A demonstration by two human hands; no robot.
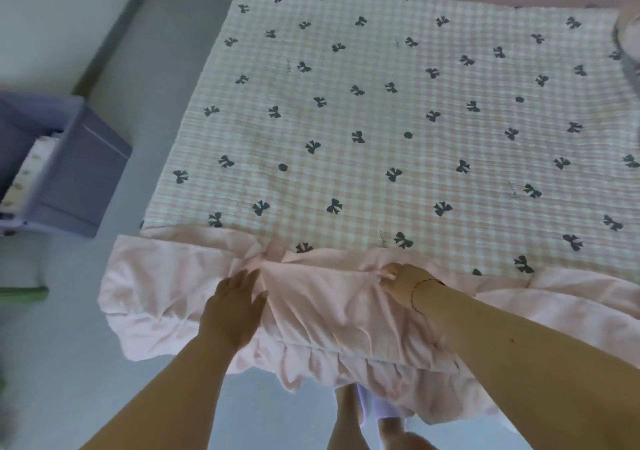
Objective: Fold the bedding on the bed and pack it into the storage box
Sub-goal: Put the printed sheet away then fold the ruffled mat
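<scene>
The storage box [65, 172] is cut off at left; its folded contents look blurred, perhaps bedding.

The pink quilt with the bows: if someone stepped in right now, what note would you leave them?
Left hand: open, fingers flat on the plain pink underside flap.
Right hand: pinching that flap's bunched fabric.
The pink gingham quilt with grey bows lies spread on the bed, its near edge turned up.
The purple storage box stands on the floor to the left, with some folded fabric already inside.
Done: first fold begun. Left: finish folding, pack the quilt.
</scene>
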